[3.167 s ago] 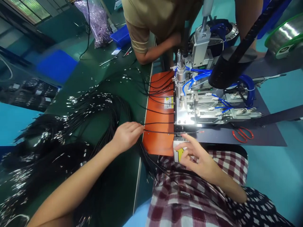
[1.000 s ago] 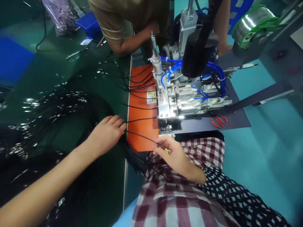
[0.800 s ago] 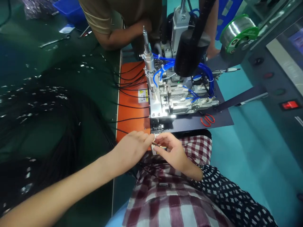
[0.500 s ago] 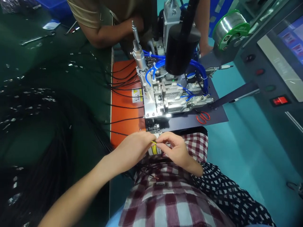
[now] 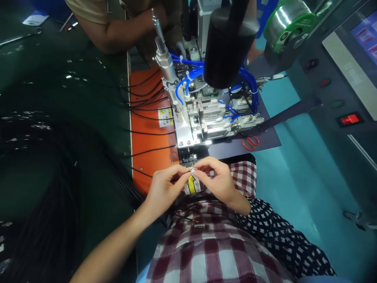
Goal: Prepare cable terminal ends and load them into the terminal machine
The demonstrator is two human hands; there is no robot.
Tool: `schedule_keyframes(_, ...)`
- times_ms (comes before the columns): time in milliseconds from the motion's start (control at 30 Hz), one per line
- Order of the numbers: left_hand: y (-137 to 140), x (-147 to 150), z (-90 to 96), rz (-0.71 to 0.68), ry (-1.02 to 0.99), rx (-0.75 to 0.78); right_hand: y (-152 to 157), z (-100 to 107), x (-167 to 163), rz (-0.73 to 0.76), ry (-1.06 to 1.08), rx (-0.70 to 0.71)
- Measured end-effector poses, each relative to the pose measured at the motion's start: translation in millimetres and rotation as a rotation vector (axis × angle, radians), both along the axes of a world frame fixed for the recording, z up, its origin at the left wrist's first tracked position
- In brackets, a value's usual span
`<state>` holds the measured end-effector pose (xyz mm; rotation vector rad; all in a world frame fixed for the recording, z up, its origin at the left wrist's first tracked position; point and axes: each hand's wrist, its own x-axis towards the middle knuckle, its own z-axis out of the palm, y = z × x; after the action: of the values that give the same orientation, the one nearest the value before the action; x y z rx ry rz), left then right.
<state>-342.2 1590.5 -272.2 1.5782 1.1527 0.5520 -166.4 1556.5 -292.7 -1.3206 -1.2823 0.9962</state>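
Note:
My left hand (image 5: 166,184) is closed in a pinch, thumb against forefinger, at the near end of the machine. A thin wire (image 5: 189,168) shows at its fingertips. Almost touching it, my right hand (image 5: 216,179) pinches a small white piece (image 5: 193,171), too small to name exactly. Both hands hover over a white label with a yellow arrow (image 5: 192,184). Just beyond the fingertips is a black slotted fixture (image 5: 187,156) on the machine (image 5: 203,114). Black cables (image 5: 153,150) run across an orange plate (image 5: 147,141) into the machine's left side.
A thick bundle of black cables (image 5: 97,157) lies on the dark green table at left. Red-handled scissors (image 5: 251,142) rest on the machine's base. A solder wire spool (image 5: 290,25) and a control panel (image 5: 330,78) stand at right. Another person's arm (image 5: 126,33) is at the back.
My left hand has turned, so its thumb and forefinger now show, and a white piece has come into sight between the fingertips. The view has shifted slightly.

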Motion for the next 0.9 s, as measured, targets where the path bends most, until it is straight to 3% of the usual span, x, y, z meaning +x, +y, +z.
schedule_keyframes(100,2,-2,1.0,-0.01,-0.042,-0.052,5,1,3,0.058,-0.039,0.063)
schedule_keyframes(267,6,-9,0.4,-0.039,-0.165,-0.249,10,1,8,0.228,0.005,0.026)
schedule_keyframes(500,12,-16,1.3,-0.115,-0.228,-0.368,16,-2,8,0.319,-0.092,0.206)
schedule_keyframes(633,12,-15,7.9,-0.091,-0.209,-0.362,17,-7,9,0.211,-0.013,0.184)
schedule_keyframes(700,8,-11,11.2,-0.023,-0.18,-0.247,15,-8,9,0.117,0.044,0.091)
schedule_keyframes(833,-3,1,15.0,-0.003,-0.022,0.352,5,-3,11,0.06,0.256,-0.108)
schedule_keyframes(900,-6,6,15.1,-0.037,0.03,0.537,0,0,12,0.072,0.368,-0.198)
